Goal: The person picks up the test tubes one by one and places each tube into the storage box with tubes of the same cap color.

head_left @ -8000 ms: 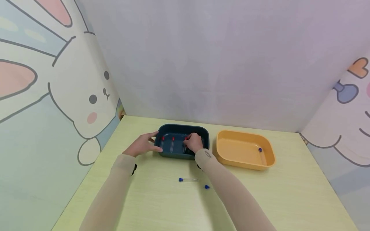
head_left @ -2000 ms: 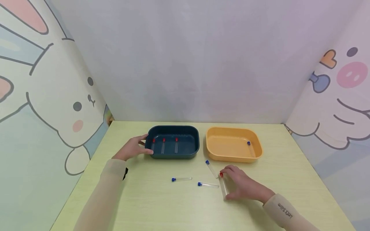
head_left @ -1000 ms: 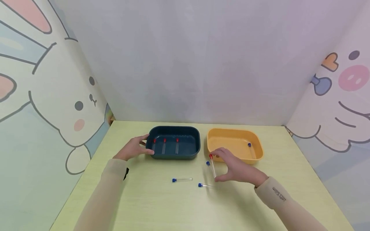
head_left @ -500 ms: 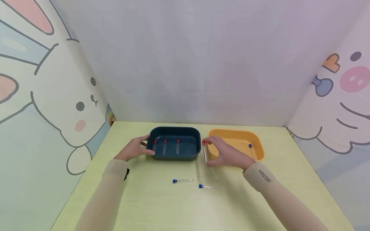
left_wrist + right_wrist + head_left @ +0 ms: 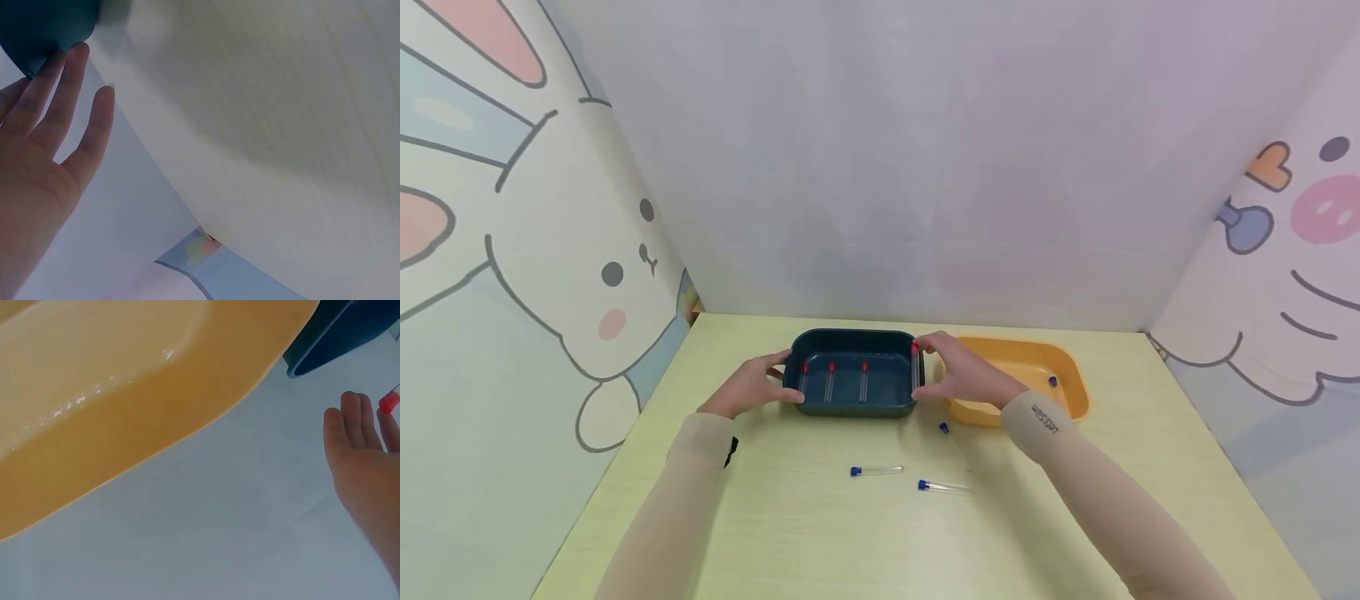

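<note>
My right hand (image 5: 961,372) pinches a red-capped test tube (image 5: 915,367) end to end, index finger at the cap and thumb at the glass tip. It holds the tube upright-looking over the right rim of the dark blue tray (image 5: 850,410). In the right wrist view only the red cap (image 5: 390,402) shows at the fingertips. Three other red-capped tubes (image 5: 863,385) lie side by side inside the dark tray. My left hand (image 5: 748,386) rests on that tray's left end, thumb on the front corner. In the left wrist view its fingers (image 5: 65,100) are extended against the tray's side.
A yellow tray (image 5: 1078,387) stands just right of the dark one, under my right forearm, with a blue-capped tube (image 5: 1053,381) inside. On the table lie three blue-capped tubes: one left (image 5: 880,471), one centre (image 5: 943,487), one near the yellow tray (image 5: 945,428).
My right hand has picked the red-capped tube off the table at the right, lifted it and carried it left to the dark tray's right edge. The left hand has stayed on the tray.
</note>
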`<state>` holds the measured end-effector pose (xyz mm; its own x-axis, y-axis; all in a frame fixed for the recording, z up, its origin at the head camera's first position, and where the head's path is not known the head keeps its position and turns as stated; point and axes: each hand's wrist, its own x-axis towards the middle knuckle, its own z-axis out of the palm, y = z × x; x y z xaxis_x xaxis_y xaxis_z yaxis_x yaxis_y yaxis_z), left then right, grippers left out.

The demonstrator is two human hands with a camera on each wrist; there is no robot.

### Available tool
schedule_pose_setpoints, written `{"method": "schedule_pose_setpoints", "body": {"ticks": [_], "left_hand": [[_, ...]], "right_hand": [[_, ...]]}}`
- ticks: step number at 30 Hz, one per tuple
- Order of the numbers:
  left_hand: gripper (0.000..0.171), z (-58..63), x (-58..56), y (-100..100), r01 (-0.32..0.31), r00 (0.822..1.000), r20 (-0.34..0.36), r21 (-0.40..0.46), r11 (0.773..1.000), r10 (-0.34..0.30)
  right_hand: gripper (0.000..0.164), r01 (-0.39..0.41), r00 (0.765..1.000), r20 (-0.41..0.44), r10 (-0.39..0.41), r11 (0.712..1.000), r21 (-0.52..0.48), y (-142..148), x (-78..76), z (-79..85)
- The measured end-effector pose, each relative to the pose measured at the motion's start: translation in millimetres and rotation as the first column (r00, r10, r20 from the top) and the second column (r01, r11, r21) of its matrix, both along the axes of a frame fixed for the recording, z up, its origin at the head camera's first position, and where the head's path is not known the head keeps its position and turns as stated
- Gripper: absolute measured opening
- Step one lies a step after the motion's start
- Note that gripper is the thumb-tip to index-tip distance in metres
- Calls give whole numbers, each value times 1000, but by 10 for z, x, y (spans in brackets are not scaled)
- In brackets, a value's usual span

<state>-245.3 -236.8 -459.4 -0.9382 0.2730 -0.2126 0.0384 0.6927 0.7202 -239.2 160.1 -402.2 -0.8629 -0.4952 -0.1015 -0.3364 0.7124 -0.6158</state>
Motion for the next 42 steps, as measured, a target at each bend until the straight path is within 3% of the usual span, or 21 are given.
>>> {"method": "schedule_pose_setpoints", "body": {"ticks": [13,26,33,42], "left_hand": [[100,5,13,2,5,1000,-9,0,1000,-5],[100,-1,7,9,-2,1000,-7,-5,1000,2],[100,-3,5,14,-1,1000,-8,-9,1000,1],[100,-6,6,11,-5,1000,-10,-14,1000,5]], "right_hand": [[93,27,1000,-17,-26,998,61,-220,-364,-310],[86,-27,987,-147,63,972,232,-436,-526,-568],[88,-42,981,-163,108,929,367,-514,-518,-638],[82,-28,970,-193,146,861,508,-597,-481,-614]]}}
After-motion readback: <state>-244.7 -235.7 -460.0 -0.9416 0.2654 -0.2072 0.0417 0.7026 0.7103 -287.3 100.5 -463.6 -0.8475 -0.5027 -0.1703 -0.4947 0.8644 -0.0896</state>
